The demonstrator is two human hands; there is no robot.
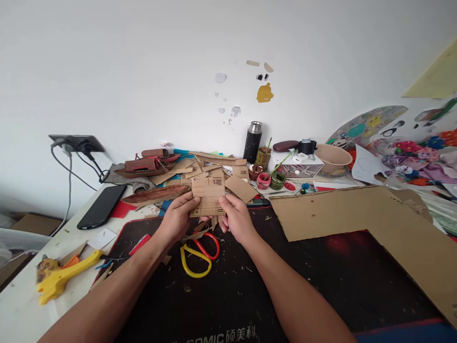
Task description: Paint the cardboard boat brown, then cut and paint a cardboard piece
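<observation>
A small rectangular piece of cardboard [207, 194] with printed marks is held up between both hands. My left hand [180, 212] is closed on its left edge, thumb on the face toward me. My right hand [236, 216] grips the lower right edge in the same way, its fingers behind. Just below lie scissors [196, 261] with one yellow and one red handle loop, their blades partly hidden under the hands and scraps. Behind the held piece are several cardboard scraps [241, 188]. A brown boat-shaped hull [157, 193] lies beyond my left hand.
A large L-shaped cardboard sheet [332, 212] covers the right of the dark mat [243, 295]. A yellow glue gun [67, 278] and a phone [102, 206] lie at left. Paint jars [277, 180], a black thermos [253, 143] and a brown model boat [144, 165] stand along the wall.
</observation>
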